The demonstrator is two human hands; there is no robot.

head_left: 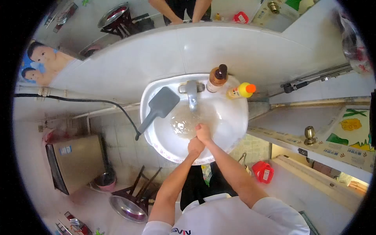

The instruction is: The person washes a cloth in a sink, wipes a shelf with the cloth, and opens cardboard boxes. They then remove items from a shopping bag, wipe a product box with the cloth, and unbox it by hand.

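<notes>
My left hand (196, 145) and my right hand (203, 133) are close together over the front part of a white washbasin (234, 131). The fingers of both look curled in, and what they hold, if anything, is hidden. Cloudy water (184, 123) lies in the bowl just beyond them. Above the water juts a metal faucet (192, 96). A grey flat paddle-shaped tool with a handle (163, 103) rests across the basin's left side. At the back right rim stand a brown pump bottle (215, 81) and a yellow bottle with an orange cap (241, 91).
A mirror (235, 6) spans the wall ahead. To the right is a door with a round knob (310, 135); a red plastic container (263, 172) sits below. At left are a dark hose (98, 100), a boxy appliance (76, 162) and a metal basin (127, 209) by a dark stand.
</notes>
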